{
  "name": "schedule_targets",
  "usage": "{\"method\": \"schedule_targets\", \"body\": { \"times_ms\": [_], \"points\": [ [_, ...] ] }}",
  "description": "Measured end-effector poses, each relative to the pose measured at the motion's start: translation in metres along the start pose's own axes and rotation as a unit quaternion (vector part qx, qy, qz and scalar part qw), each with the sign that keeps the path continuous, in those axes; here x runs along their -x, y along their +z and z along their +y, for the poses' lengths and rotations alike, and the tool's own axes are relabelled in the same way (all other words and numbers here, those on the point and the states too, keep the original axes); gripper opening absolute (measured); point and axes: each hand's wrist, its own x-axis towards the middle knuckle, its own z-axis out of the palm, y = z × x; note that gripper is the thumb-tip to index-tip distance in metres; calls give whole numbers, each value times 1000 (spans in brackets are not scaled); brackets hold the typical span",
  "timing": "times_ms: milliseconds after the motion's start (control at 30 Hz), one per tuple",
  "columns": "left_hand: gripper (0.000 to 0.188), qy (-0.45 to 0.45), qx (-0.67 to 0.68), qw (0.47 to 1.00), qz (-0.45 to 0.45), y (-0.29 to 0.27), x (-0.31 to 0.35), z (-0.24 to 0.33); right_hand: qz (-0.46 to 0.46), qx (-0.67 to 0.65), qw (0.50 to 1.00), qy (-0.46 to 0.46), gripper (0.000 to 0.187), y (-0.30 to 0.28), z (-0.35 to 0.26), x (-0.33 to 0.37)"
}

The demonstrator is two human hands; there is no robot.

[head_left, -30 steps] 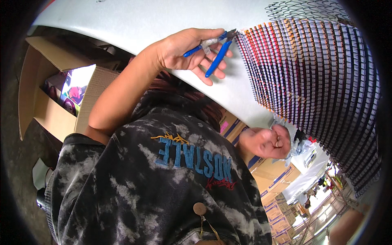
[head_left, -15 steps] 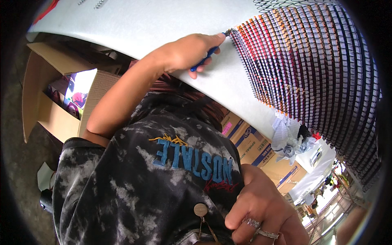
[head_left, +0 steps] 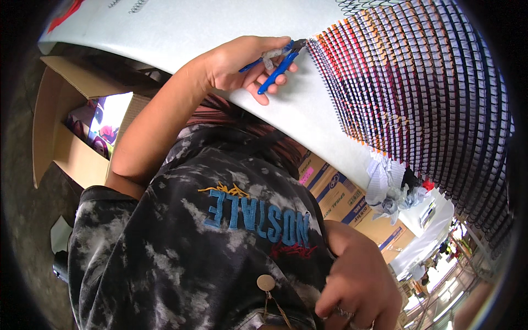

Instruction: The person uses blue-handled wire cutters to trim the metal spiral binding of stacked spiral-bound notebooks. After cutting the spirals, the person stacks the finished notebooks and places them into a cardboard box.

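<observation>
My left hand (head_left: 234,63) holds a pair of pliers (head_left: 279,72) with blue handles and small dark jaws. The handles are spread, with my fingers loosely around them. The jaws are at the near-left corner of a row of spiral-bound notebooks (head_left: 396,82), beside the end of a coil; whether they touch it I cannot tell. Dark coils run along the notebooks, whose edges show red, orange, purple and white. Low at the right, close to my chest, my right hand (head_left: 360,289) is curled and wears rings. Its palm is hidden.
The notebooks stand on a white tabletop (head_left: 181,33), where loose wire coils (head_left: 137,5) lie at the far edge. An open cardboard box (head_left: 82,159) with colourful printed items stands at the left. Closed cartons (head_left: 335,192) and crumpled pale scraps (head_left: 388,190) are below the table's right side.
My left hand has shifted slightly left and its grip has loosened, so the pliers' handles have spread apart. My right hand has turned and moved a little lower.
</observation>
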Motion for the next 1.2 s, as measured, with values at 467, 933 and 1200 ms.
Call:
{"method": "schedule_targets", "body": {
  "times_ms": [467, 933, 1200],
  "points": [
    [56, -46, -4, 999, 6, -24, 17, -1, -244, 71, 947, 198, 19, 69, -25, -17],
    [56, -63, -53, 996, 21, -28, 14, 1, -233, 104, 950, 182, 6, 73, -23, -17],
    [59, -31, -677, 734, 38, 0, 6, 20, -117, 169, 973, 108, 4, 79, -11, -19]
  ]
}}
